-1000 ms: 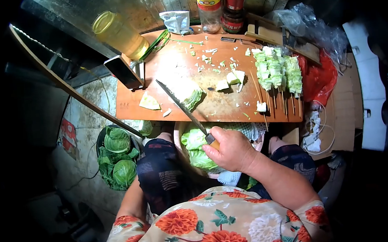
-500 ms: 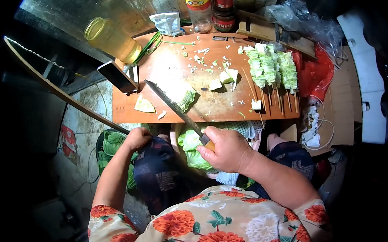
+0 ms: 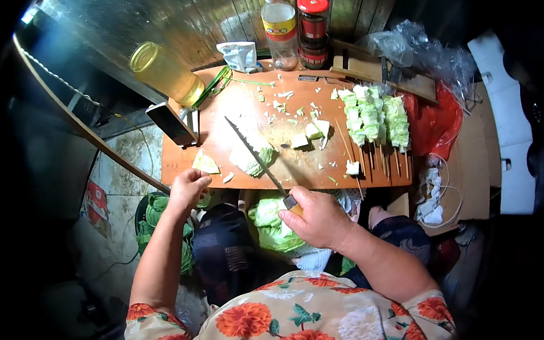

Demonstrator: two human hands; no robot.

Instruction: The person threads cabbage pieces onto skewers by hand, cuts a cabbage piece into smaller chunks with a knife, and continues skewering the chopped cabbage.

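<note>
My right hand point(image 3: 317, 217) grips the handle of a long knife point(image 3: 256, 158). Its dark blade slants up to the left across a chunk of cabbage point(image 3: 263, 152); whether it touches the chunk I cannot tell. At the board's front left edge is my left hand point(image 3: 189, 190), its fingers loosely bent with nothing visible between them. Just above that hand lies a pale wedge of cabbage point(image 3: 205, 163). Small cut cabbage pieces point(image 3: 314, 129) and scraps are scattered over the wooden board point(image 3: 219, 93). Cabbage skewers point(image 3: 364, 116) lie at the right, sticks pointing toward me.
A phone point(image 3: 171, 123) leans on a stand at the left, beside a jar of yellow liquid point(image 3: 165, 74). A bottle point(image 3: 280, 37) and red-lidded jars point(image 3: 314, 29) stand behind the board. Below it sit loose cabbage leaves point(image 3: 271, 222). A red bag point(image 3: 445, 121) lies at the right.
My left hand has risen from my knee to the board's front edge, and its fist has loosened. The view has tilted up slightly. The right hand keeps the knife over the cabbage chunk.
</note>
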